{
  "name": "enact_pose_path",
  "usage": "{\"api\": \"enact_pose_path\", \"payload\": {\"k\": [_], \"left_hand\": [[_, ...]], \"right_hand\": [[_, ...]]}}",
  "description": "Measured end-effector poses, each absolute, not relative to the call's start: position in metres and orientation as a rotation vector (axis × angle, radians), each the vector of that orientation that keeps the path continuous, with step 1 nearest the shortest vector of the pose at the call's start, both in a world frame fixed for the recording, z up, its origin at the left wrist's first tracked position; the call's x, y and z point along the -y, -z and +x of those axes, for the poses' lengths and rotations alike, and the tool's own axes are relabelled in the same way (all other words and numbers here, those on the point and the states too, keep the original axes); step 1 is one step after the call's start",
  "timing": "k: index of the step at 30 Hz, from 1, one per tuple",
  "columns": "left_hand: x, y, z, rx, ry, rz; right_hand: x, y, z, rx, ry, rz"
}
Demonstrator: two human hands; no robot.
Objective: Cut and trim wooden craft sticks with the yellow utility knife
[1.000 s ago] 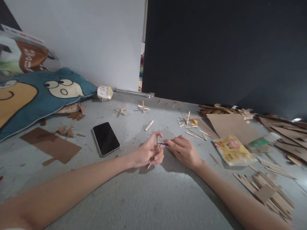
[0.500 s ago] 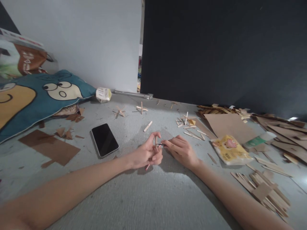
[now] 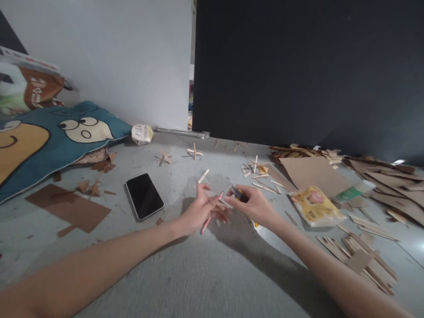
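Observation:
My left hand [image 3: 202, 210] is in the middle of the grey floor, its fingers curled round a thin pink stick [image 3: 212, 212] that slants across the palm; the fingertips are smeared by motion. Just to its right, my right hand [image 3: 253, 204] is lifted a little off the floor and pinches a small dark tool with a yellow part [image 3: 237, 191] near the left fingertips. A short wooden stick [image 3: 203, 176] lies just beyond the hands.
A black phone [image 3: 144, 195] lies left of the hands. Brown cardboard pieces [image 3: 69, 208] and a blue cartoon cushion [image 3: 56, 139] are further left. Right: a yellow packet [image 3: 315, 206], a cardboard sheet [image 3: 313, 172], and piles of wooden sticks [image 3: 362, 260]. Glued stick crosses [image 3: 194, 151] lie by the wall.
My right hand has lifted off the floor and drawn back from the left hand with the small tool. The left hand has opened somewhat and the pink stick now shows across it.

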State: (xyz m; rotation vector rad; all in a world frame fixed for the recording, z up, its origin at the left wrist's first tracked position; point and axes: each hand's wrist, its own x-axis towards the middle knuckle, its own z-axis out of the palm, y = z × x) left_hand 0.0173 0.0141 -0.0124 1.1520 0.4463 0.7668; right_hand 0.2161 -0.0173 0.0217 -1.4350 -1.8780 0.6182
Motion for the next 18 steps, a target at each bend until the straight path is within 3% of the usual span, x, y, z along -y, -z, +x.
{"api": "enact_pose_path", "payload": {"k": [3,6,18], "left_hand": [[-0.011,0.014,0.019,-0.437,-0.791,1.2],[-0.008,0.014,0.02,-0.463,-0.785,1.251],[-0.008,-0.005,0.01,-0.809,-0.719,1.964]], "right_hand": [[0.021,-0.036,0.208,1.87,-0.942,-1.416],[0.025,-0.038,0.201,1.805,-1.042,-1.398],[0.024,-0.035,0.226,1.967,-0.844,-1.507]]}}
